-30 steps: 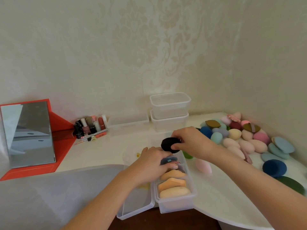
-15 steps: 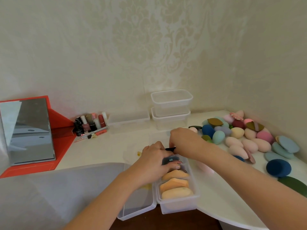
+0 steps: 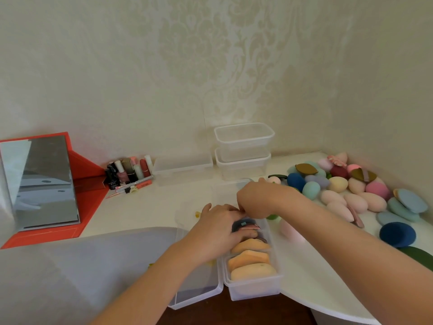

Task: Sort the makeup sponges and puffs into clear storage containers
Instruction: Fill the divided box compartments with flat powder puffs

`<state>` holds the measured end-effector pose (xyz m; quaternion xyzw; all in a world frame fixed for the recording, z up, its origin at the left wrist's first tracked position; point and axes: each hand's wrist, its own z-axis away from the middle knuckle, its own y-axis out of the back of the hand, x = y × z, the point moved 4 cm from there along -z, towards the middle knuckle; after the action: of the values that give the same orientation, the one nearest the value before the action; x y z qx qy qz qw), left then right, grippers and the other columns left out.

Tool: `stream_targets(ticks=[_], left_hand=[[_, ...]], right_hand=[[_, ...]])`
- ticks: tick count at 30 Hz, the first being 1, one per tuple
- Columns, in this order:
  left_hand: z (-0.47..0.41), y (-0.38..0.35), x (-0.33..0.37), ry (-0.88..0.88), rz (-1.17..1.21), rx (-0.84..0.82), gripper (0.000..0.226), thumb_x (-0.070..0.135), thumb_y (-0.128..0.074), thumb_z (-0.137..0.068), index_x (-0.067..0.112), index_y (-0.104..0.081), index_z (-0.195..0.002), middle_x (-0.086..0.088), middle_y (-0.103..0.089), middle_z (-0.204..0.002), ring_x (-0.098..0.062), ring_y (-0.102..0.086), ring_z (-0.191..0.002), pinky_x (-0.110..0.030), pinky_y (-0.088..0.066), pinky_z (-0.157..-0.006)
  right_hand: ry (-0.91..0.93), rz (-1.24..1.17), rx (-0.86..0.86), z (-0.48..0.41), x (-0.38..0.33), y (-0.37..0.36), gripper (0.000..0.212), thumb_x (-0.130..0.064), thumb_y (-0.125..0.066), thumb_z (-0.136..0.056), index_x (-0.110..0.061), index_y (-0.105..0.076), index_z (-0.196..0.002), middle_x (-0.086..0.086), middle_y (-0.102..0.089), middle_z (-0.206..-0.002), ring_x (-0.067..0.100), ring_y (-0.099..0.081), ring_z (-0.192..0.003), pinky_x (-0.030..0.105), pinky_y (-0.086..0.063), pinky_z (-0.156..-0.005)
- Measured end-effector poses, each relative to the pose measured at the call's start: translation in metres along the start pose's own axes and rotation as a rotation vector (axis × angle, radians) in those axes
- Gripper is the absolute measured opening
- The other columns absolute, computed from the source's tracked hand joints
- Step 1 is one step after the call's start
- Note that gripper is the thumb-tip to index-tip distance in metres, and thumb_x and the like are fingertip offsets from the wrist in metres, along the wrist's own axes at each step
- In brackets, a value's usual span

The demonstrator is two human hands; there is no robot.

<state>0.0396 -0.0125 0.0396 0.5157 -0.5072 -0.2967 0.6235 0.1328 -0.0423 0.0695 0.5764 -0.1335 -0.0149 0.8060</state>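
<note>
Most of the sorting is ahead of me, I judge. On the counter the big heap of sponges and puffs to my right lies loose, in no box at all; the two stacked containers at the wall hold nothing that I can see; only the long container at the near edge is being filled. A shallow clear tray lies against its left side. Inside the long container the puffs stand on edge in a row; three orange puffs sit at the near end and a dark puff lies behind them.

My left grip reaches in over the left wall; its fingers lie fairly flat on the dark puff and press on the row, pinching nothing. My right grip hangs over the far part of the same container, just beyond the left one and seemingly touching it; its fingers curl down toward the row. I cannot tell whether they pinch a puff, since the back of the hand hides the tips; the dark puff lies just below and nearer to me than those fingers.
</note>
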Motion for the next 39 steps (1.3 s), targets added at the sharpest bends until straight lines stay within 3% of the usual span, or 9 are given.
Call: stream_targets(ticks=[3,6,9,15,23,26,30,33,39], left_hand=[[0.0,0.001,0.001,0.008,-0.013,-0.035,0.041,0.055,-0.049,-0.089,0.036,-0.055,-0.124,0.008,-0.06,-0.125,-0.013,-0.05,-0.116,-0.045,-0.025,-0.109],[0.002,0.003,0.003,0.01,0.006,-0.046,0.044,0.053,-0.051,-0.089,0.031,-0.048,-0.128,0.009,-0.057,-0.127,-0.008,-0.045,-0.106,-0.033,-0.027,-0.103],[0.002,0.003,0.003,0.008,0.017,-0.057,0.047,0.051,-0.051,-0.09,0.026,-0.041,-0.128,0.007,-0.055,-0.128,-0.005,-0.037,-0.095,-0.026,-0.025,-0.088],[-0.004,0.001,-0.001,0.03,-0.014,-0.108,0.06,0.056,-0.049,-0.089,0.029,-0.033,-0.139,0.007,-0.047,-0.138,-0.014,-0.04,-0.127,-0.037,-0.021,-0.112],[-0.013,-0.001,-0.004,0.038,-0.146,-0.207,0.054,0.062,-0.041,-0.089,0.029,-0.043,-0.132,0.003,-0.053,-0.125,-0.016,-0.043,-0.116,-0.042,-0.022,-0.109],[-0.012,-0.002,-0.006,0.025,-0.1,-0.204,0.052,0.063,-0.041,-0.088,0.031,-0.043,-0.13,0.007,-0.055,-0.124,-0.014,-0.043,-0.116,-0.044,-0.019,-0.111],[-0.013,-0.003,-0.011,0.016,-0.019,-0.162,0.046,0.062,-0.045,-0.088,0.032,-0.048,-0.123,0.008,-0.059,-0.114,-0.011,-0.046,-0.109,-0.043,-0.018,-0.111],[-0.014,-0.003,-0.013,0.013,0.06,-0.095,0.036,0.059,-0.05,-0.087,0.034,-0.055,-0.111,0.011,-0.062,-0.104,-0.009,-0.048,-0.103,-0.043,-0.019,-0.108],[-0.013,-0.002,-0.012,0.002,0.094,-0.054,0.032,0.056,-0.052,-0.087,0.032,-0.06,-0.107,0.01,-0.064,-0.099,-0.009,-0.05,-0.101,-0.042,-0.02,-0.106]], right_hand=[[0.073,-0.202,0.034,0.009,0.008,0.003,0.024,-0.008,-0.048,-0.091,-0.007,-0.071,-0.097,-0.002,-0.053,-0.07,0.016,-0.048,-0.067,0.018,-0.034,-0.056],[0.12,-0.6,0.249,0.028,0.04,0.014,0.02,-0.014,-0.058,-0.088,-0.022,-0.075,-0.095,-0.003,-0.059,-0.077,0.007,-0.051,-0.068,0.018,-0.039,-0.061],[0.046,-0.84,0.555,0.045,0.088,0.027,0.018,-0.014,-0.063,-0.087,-0.026,-0.075,-0.088,0.011,-0.067,-0.088,0.021,-0.052,-0.069,0.029,-0.044,-0.067],[-0.264,-0.753,0.586,0.021,0.151,0.009,0.015,-0.014,-0.062,-0.088,-0.023,-0.074,-0.09,-0.003,-0.067,-0.082,0.005,-0.052,-0.066,0.013,-0.037,-0.056],[-0.384,-0.516,0.328,-0.036,0.161,-0.035,0.038,-0.007,-0.063,-0.083,-0.016,-0.063,-0.121,0.003,-0.06,-0.126,0.019,-0.056,-0.113,0.026,-0.043,-0.093],[-0.407,-0.513,0.286,-0.048,0.164,-0.042,0.041,-0.006,-0.062,-0.082,-0.017,-0.063,-0.122,0.004,-0.061,-0.123,0.022,-0.058,-0.11,0.029,-0.048,-0.092],[-0.398,-0.443,0.242,-0.056,0.162,-0.047,0.027,-0.008,-0.058,-0.083,-0.019,-0.075,-0.101,0.005,-0.071,-0.1,0.023,-0.064,-0.089,0.029,-0.051,-0.075],[-0.423,-0.425,0.324,-0.053,0.167,-0.042,0.025,-0.01,-0.059,-0.086,-0.018,-0.075,-0.102,0.004,-0.071,-0.099,0.023,-0.064,-0.087,0.028,-0.049,-0.074],[-0.485,-0.419,0.744,-0.003,0.166,0.0,0.03,-0.014,-0.05,-0.093,-0.016,-0.068,-0.117,0.01,-0.07,-0.104,0.028,-0.061,-0.094,0.034,-0.05,-0.078]])
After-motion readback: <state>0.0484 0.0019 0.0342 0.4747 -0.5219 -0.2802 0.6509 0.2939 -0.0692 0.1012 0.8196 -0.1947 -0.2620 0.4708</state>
